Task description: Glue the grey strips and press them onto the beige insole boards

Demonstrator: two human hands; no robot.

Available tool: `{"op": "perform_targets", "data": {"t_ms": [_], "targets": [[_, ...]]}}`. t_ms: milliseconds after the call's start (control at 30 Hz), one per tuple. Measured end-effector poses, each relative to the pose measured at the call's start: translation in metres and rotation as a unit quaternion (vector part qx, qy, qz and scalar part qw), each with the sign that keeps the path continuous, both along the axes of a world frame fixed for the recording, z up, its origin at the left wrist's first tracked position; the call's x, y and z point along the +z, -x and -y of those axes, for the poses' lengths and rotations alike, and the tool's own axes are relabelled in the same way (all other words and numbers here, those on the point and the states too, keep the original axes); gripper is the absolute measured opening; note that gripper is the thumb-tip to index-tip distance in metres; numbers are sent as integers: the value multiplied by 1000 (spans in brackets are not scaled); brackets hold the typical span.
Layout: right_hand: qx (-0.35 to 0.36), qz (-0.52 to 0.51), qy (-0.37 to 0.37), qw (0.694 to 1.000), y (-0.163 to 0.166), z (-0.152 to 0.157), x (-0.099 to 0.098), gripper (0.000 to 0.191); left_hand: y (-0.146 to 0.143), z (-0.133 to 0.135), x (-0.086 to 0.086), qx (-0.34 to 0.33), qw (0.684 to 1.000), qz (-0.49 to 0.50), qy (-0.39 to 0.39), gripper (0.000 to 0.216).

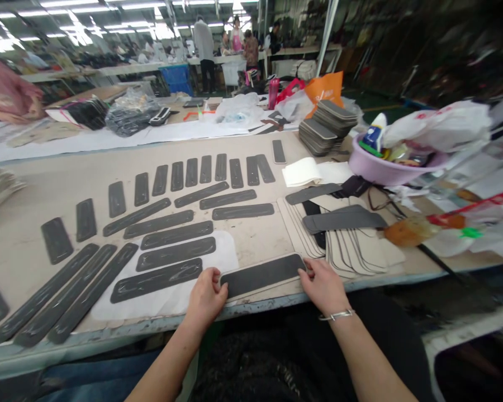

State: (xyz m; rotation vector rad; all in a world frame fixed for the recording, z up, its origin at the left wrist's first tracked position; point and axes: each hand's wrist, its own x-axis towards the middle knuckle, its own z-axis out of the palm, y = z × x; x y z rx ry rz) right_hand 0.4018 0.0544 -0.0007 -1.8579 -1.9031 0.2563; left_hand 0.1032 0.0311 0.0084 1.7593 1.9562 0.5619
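Observation:
Between my hands, at the table's front edge, lies a long dark grey strip [264,274] with rounded corners, set on a slightly larger pale-bordered piece. My left hand [207,293] pinches its left end with thumb and fingers. At the right end my right hand [322,283], with a bracelet at the wrist, grips the corner the same way. Just left of my left hand, a glossy wet-looking dark strip [157,280] rests on a white paper sheet [222,251]. Right of my right hand, beige panels [352,251] are fanned out, with loose grey strips [343,219] on top.
Several shiny dark strips and short pieces [117,199] cover the table's left and middle. A purple basin [385,167] with bottles and bags stands at right, near stacked grey pieces [329,128]. A folded cream cloth [302,172] lies beyond the panels. People work in the background.

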Motion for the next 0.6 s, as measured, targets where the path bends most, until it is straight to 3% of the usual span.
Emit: {"op": "perform_targets", "data": {"t_ms": [233, 367, 467, 600], "targets": [[-11, -15, 31, 999, -2, -1, 3, 24, 6, 1, -7, -63, 995, 39, -71, 14], [6, 15, -20, 1000, 13, 6, 14, 37, 5, 1, -5, -69, 993, 40, -84, 15], [118, 16, -35, 992, 46, 16, 23, 50, 6, 0, -5, -74, 993, 29, -83, 15], [274, 21, 12, 962, 88, 26, 22, 65, 8, -1, -8, -83, 993, 11, -84, 14]]}}
